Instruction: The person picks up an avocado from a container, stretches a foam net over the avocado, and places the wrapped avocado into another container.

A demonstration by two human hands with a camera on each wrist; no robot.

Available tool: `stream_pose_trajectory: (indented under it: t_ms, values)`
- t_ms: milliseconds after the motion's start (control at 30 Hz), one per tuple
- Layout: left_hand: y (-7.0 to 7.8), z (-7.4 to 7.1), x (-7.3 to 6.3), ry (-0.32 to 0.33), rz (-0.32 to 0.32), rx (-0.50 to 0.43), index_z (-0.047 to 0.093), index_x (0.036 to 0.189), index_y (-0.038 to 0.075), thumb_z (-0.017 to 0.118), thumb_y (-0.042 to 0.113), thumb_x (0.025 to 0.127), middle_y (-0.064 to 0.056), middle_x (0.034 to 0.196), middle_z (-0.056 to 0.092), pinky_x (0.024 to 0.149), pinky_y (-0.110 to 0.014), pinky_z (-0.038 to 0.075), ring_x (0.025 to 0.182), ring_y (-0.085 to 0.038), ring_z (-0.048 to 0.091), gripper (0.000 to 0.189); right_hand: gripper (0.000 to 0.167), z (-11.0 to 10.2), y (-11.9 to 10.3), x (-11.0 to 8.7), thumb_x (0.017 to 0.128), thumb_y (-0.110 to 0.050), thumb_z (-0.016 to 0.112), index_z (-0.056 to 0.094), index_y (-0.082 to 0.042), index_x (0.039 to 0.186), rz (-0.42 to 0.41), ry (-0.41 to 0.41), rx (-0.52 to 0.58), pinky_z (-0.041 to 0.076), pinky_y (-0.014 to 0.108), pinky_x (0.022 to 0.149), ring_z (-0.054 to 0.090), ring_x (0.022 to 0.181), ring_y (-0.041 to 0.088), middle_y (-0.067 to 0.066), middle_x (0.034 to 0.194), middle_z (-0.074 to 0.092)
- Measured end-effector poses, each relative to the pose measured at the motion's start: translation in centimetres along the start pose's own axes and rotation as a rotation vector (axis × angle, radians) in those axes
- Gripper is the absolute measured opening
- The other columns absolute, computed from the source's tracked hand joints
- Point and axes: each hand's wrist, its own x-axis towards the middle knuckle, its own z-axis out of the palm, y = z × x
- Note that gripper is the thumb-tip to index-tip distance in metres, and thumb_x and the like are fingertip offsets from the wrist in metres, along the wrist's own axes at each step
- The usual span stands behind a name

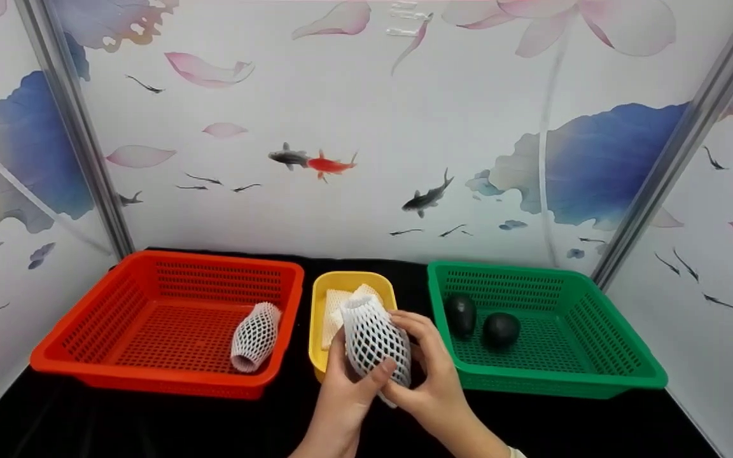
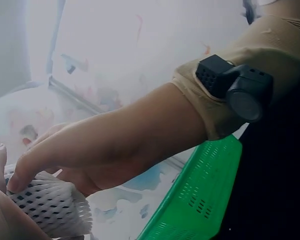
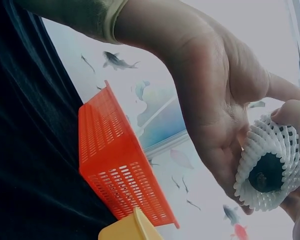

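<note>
Both hands grip a white foam net sleeve (image 1: 373, 337) with a dark avocado (image 3: 266, 172) inside it, held over the front of the yellow basket (image 1: 315, 305). My left hand (image 1: 343, 389) wraps the near left side, its thumb across the net. On the right side, my right hand (image 1: 431, 381) holds the sleeve between fingers and thumb. The avocado's dark end shows through the sleeve's open mouth in the right wrist view. Behind the sleeve, pale foam nets (image 1: 336, 302) lie in the yellow basket, partly hidden.
To the left stands a red basket (image 1: 169, 381) holding one netted avocado-shaped bundle (image 1: 256, 337). A green basket (image 1: 564, 381) on the right contains two bare dark avocados (image 1: 501, 329). Black cloth (image 1: 169, 426) covers the table; printed panels (image 1: 366, 210) rise behind and at both sides.
</note>
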Motion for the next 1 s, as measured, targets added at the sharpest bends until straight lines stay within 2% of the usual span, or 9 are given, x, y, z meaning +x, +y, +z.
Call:
stream_pose_trajectory:
  t_ms: [267, 433, 600, 767, 900, 1000]
  values:
    - [0.1, 0.0, -0.1, 0.057, -0.007, 0.067, 0.012, 0.154, 0.006, 0.077, 0.018, 0.085, -0.022, 0.150, 0.030, 0.098, -0.039, 0.043, 0.126, -0.032, 0.042, 0.095, 0.074, 0.1, 0.0, -0.2, 0.068, 0.006, 0.083, 0.049, -0.003, 0.133, 0.004, -0.021, -0.032, 0.051, 0.030, 0.088, 0.050, 0.121, 0.023, 0.019, 0.134, 0.048]
    - [0.6, -0.5, -0.1, 0.053, -0.003, 0.122, 0.014, 0.154, 0.005, 0.076, 0.018, 0.085, -0.021, 0.150, 0.030, 0.098, -0.038, 0.044, 0.126, -0.031, 0.042, 0.094, 0.074, 0.1, -0.9, 0.4, 0.068, 0.007, 0.082, 0.049, 0.000, 0.133, -0.024, -0.062, -0.030, 0.050, 0.030, 0.089, 0.049, 0.121, 0.024, 0.024, 0.133, 0.047]
    - [1.5, -1.7, -0.1, 0.014, 0.006, 0.203, 0.016, 0.153, 0.004, 0.077, 0.021, 0.084, -0.020, 0.146, 0.035, 0.097, -0.038, 0.044, 0.122, -0.030, 0.046, 0.093, 0.069, -0.3, -2.0, 1.0, 0.073, 0.005, 0.079, 0.048, 0.003, 0.135, -0.044, -0.140, -0.053, 0.049, 0.034, 0.092, 0.048, 0.124, 0.024, 0.023, 0.136, 0.048]
    - [2.3, -3.4, 0.0, -0.028, 0.022, 0.293, 0.019, 0.152, 0.005, 0.078, 0.027, 0.083, -0.019, 0.142, 0.040, 0.097, -0.039, 0.044, 0.119, -0.029, 0.049, 0.094, 0.070, -0.9, -0.5, 0.5, 0.077, 0.002, 0.077, 0.046, 0.001, 0.140, -0.083, -0.212, -0.092, 0.048, 0.037, 0.094, 0.047, 0.128, 0.025, 0.019, 0.141, 0.048]
    - [2.7, -4.5, 0.2, -0.022, 0.009, 0.343, 0.019, 0.152, 0.005, 0.077, 0.028, 0.084, -0.020, 0.142, 0.040, 0.096, -0.043, 0.045, 0.119, -0.030, 0.049, 0.093, 0.067, -1.5, 0.4, 0.1, 0.081, 0.000, 0.073, 0.046, -0.004, 0.142, -0.080, -0.241, -0.119, 0.047, 0.038, 0.095, 0.045, 0.130, 0.026, 0.015, 0.143, 0.048]
    - [3.1, -5.2, 0.3, 0.009, 0.006, 0.368, 0.020, 0.152, 0.006, 0.078, 0.027, 0.083, -0.020, 0.142, 0.040, 0.097, -0.044, 0.044, 0.121, -0.031, 0.048, 0.091, 0.062, -2.3, 0.5, -0.1, 0.087, -0.003, 0.069, 0.045, -0.009, 0.143, -0.037, -0.258, -0.134, 0.043, 0.036, 0.100, 0.045, 0.130, 0.025, 0.010, 0.144, 0.048]
